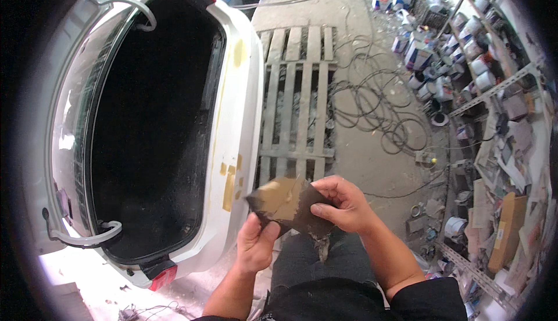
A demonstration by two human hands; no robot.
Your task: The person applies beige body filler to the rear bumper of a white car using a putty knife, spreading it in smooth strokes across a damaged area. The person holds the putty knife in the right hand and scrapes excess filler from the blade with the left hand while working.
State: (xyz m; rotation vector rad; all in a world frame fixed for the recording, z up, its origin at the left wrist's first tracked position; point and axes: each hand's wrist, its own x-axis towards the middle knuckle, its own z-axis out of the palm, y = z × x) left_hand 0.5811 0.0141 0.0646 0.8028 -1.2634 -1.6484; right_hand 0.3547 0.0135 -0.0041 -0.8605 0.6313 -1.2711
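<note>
Between my hands, beside the white car's rear edge [247, 106], is a dark, flat sheet [308, 213] with tan putty [279, 198] spread over its left part. My right hand [346, 205] grips its right side, thumb on top and fingers behind the far edge. My left hand [256, 245] is closed at the near left edge, thumb and fingers pinching a dark edge there. Whether that edge belongs to the same sheet or to a separate spreader, I cannot tell. A ragged, putty-crusted bit [321, 245] hangs from the near edge. Tan putty patches [230, 187] mark the car body.
The car's dark trunk opening [154, 123] fills the left, its lid [43, 117] raised. Wooden slats [296, 106] lie ahead on the floor. Coiled hoses [378, 112] spread beyond them. Cans [444, 88] and a cluttered shelf rack [494, 94] line the right side.
</note>
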